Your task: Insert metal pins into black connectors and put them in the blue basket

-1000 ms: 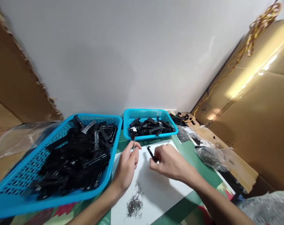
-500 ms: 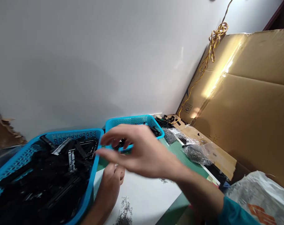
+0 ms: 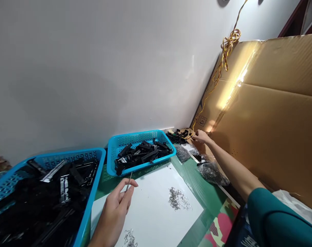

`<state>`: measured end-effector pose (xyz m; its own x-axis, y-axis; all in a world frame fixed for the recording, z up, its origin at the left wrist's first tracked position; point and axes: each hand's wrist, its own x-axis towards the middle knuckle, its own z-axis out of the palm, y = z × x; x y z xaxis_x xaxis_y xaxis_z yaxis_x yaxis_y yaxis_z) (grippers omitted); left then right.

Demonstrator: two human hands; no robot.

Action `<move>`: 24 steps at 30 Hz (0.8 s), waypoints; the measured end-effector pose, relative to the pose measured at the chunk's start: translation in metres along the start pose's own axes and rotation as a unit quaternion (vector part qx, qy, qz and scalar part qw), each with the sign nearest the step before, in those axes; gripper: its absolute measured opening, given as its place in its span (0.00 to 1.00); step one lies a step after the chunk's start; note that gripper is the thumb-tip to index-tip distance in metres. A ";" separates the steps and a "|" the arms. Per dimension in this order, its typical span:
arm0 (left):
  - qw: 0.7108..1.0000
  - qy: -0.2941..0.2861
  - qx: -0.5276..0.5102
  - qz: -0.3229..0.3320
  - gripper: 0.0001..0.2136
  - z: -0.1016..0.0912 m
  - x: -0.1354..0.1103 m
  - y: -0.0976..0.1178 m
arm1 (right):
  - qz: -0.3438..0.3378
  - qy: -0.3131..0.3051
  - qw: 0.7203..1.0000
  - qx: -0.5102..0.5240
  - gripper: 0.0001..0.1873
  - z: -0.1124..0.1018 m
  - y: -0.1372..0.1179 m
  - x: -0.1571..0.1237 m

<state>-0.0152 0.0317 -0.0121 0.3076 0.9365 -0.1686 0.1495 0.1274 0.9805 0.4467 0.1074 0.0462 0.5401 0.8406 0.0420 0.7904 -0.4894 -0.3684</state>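
My left hand (image 3: 117, 204) rests low over the white sheet (image 3: 151, 202), its fingers pinched on a thin metal pin (image 3: 129, 179) that points up. My right hand (image 3: 201, 136) is stretched far to the back right, at a small pile of black plastic parts (image 3: 178, 136) by the cardboard; its fingers curl down onto the pile, and I cannot see anything in them. The small blue basket (image 3: 115, 151) of black parts lies between the two hands. Small metal clips (image 3: 178, 199) are scattered on the sheet.
A large blue basket (image 3: 93, 192) full of black parts fills the left. Two clear bags of metal clips (image 3: 212, 171) lie under my right arm. A big cardboard sheet (image 3: 274, 120) leans at the right, with a yellow cord (image 3: 226, 44) hanging on the wall.
My right hand has let go of the black part over the sheet, swept across the view and reached out to the back-right pile. The view has swung to the right.
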 end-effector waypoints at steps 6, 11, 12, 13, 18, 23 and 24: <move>1.000 -0.016 0.004 -0.011 0.32 -0.002 0.000 -0.006 | 0.026 -0.021 0.995 -0.094 0.20 0.028 0.003 0.019; 1.000 -0.019 0.009 -0.011 0.32 -0.001 -0.001 -0.008 | 0.030 -0.029 0.987 -0.156 0.20 0.020 0.002 0.008; 1.000 -0.015 0.012 -0.009 0.32 0.000 -0.002 -0.007 | 0.033 -0.030 0.985 -0.166 0.21 0.014 0.002 0.003; 1.000 -0.012 0.017 -0.007 0.31 0.000 -0.002 -0.007 | 0.037 -0.031 0.983 -0.177 0.21 0.007 0.003 -0.002; 0.999 -0.006 0.032 0.001 0.27 0.001 -0.004 -0.009 | 0.065 -0.031 0.970 -0.233 0.19 -0.035 0.003 -0.029; 0.999 -0.018 0.041 0.010 0.24 0.003 -0.005 -0.007 | 0.081 -0.048 0.956 -0.277 0.20 -0.050 -0.018 -0.034; 0.999 -0.020 0.043 0.011 0.23 0.003 -0.006 -0.006 | 0.077 -0.054 0.955 -0.280 0.20 -0.050 -0.023 -0.035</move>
<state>-0.0149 0.0244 -0.0170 0.3497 0.9245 -0.1520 0.2213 0.0761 0.9722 0.4243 0.0779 0.0992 0.6537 0.7525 -0.0802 0.7508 -0.6315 0.1936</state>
